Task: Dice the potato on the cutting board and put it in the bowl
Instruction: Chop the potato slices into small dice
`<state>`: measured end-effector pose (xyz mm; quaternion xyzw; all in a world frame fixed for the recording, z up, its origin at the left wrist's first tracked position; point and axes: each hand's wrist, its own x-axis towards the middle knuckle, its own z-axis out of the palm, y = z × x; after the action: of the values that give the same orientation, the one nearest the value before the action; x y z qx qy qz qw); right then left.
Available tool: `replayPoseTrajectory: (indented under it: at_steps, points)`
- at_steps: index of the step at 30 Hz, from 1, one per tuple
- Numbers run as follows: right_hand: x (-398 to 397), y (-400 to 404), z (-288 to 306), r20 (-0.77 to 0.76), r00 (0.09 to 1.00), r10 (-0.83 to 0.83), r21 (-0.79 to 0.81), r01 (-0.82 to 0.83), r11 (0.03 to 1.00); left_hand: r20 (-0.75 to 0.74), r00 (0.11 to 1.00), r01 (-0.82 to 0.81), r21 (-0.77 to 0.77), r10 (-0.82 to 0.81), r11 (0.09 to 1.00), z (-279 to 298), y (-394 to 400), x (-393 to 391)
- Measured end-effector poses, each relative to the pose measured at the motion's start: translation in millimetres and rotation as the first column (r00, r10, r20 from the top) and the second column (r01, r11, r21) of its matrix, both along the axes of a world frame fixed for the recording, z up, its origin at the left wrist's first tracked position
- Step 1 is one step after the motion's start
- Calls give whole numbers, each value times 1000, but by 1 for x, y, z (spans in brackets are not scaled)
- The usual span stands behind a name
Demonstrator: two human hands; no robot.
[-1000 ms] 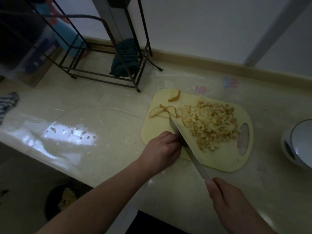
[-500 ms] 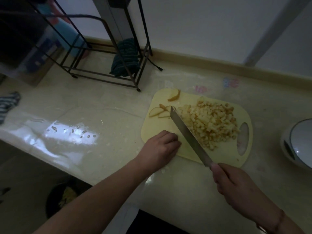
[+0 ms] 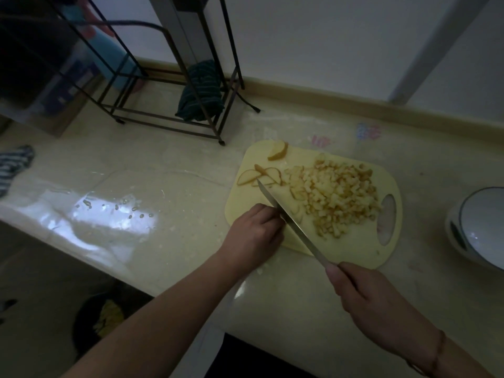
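Note:
A pale yellow cutting board (image 3: 351,249) lies on the counter with a heap of diced potato (image 3: 338,195) on its right half. A few potato slices (image 3: 259,175) and one wedge (image 3: 278,151) lie at its far left corner. My right hand (image 3: 365,293) grips the handle of a long knife (image 3: 289,219); the blade slants across the board, tip by the slices. My left hand (image 3: 253,236), fingers curled, rests at the board's near left edge, right beside the blade. The white bowl (image 3: 480,227) stands right of the board.
A black wire rack (image 3: 169,85) with a dark striped cloth (image 3: 201,91) stands at the back left. A wet, shiny patch (image 3: 109,216) covers the counter left of the board. Another striped cloth (image 3: 13,165) lies at the far left. A dark bin (image 3: 101,320) sits below the counter edge.
The knife blade has shifted left and tilted, its tip now by the slices. My right hand has drawn slightly back. My left hand has stayed at the board's near edge.

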<state>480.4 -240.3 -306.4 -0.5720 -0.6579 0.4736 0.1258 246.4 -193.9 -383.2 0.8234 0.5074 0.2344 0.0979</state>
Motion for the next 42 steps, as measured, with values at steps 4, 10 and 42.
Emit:
replayPoseTrajectory:
  at_steps: [4,10,42]
  points:
    - [10,0,0,26,999,40,23,-41,999,9,1000,-13,-6,13,1000,2,0,3]
    - [19,0,-5,64,991,114,56,-118,991,12,999,-33,-23,33,999,0,-2,4]
    - [21,30,-3,63,971,230,22,-232,973,15,983,-185,48,184,982,2,-13,6]
